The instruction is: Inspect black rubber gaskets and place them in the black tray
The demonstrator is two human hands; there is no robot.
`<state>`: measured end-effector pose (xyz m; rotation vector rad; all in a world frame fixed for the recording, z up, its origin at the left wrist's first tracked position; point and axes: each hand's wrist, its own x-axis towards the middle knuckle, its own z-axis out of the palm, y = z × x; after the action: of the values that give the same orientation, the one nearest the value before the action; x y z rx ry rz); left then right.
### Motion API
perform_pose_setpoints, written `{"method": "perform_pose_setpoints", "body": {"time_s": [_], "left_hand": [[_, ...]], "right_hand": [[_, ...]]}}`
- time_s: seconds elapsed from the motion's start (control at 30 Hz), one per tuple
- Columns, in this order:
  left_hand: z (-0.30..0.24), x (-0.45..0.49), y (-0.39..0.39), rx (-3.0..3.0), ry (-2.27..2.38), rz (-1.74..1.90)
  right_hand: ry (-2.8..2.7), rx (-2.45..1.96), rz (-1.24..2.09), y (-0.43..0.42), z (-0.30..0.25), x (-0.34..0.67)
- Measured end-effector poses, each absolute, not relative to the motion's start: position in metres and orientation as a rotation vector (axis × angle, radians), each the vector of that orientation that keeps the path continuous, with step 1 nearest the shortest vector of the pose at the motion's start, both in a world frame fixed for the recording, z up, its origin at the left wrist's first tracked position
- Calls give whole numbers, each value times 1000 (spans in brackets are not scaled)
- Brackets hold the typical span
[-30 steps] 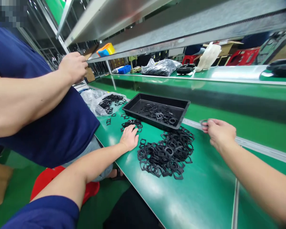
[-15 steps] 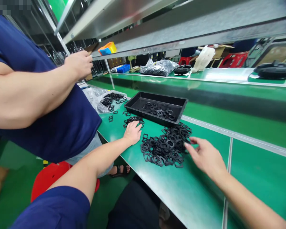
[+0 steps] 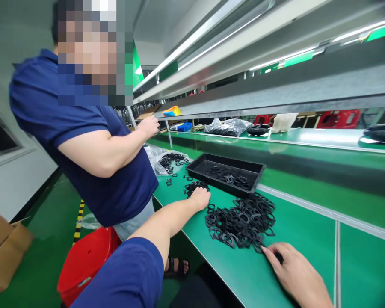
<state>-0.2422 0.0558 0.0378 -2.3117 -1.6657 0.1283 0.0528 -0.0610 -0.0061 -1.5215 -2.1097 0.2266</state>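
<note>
A heap of thin black ring-shaped parts (image 3: 242, 220) lies on the green worktable (image 3: 311, 239). My right hand (image 3: 298, 267) is at the near right edge of that heap, thumb and forefinger pinched on one black ring-shaped part (image 3: 258, 246). On the left, my left hand (image 3: 200, 199) rests with curled fingers by a smaller pile of the same parts (image 3: 192, 187). What its fingertips hold, if anything, is hidden. Behind the heap stands a black tray (image 3: 197, 176) with more of these parts spread on its floor.
A clear plastic bag (image 3: 155, 160) of black parts lies open at the left. Beside me stands a co-worker (image 3: 115, 171) in a blue shirt, one hand (image 3: 149, 127) raised near the metal shelf (image 3: 218, 105). A red stool (image 3: 86, 261) is below.
The view has tilted up and left, showing more of the co-worker. My right hand has moved nearer along the heap and pinches a part. My left hand's fingers have curled in.
</note>
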Motion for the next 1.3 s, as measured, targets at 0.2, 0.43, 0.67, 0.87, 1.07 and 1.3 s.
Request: {"method": "perform_pose_setpoints", "body": {"time_s": [0.2, 0.43, 0.67, 0.87, 1.07, 1.3], "left_hand": [[55, -223, 66, -2341, -1686, 414], [62, -227, 74, -2337, -1789, 608], [62, -231, 73, -2367, -1783, 620], [67, -221, 72, -2329, -1756, 714], [65, -224, 81, -2323, -1728, 865], [65, -218, 79, -2343, -1742, 864]], "right_hand": [[-2127, -1442, -21, -63, -10, 48], [-2206, -1402, -94, -62, -14, 47], [-2277, -1380, -125, -67, -10, 42], [-2191, -1395, 5, -69, -8, 49], [-1986, -1411, 330, -64, -6, 62], [-1728, -1545, 644, -56, 0, 87]]}}
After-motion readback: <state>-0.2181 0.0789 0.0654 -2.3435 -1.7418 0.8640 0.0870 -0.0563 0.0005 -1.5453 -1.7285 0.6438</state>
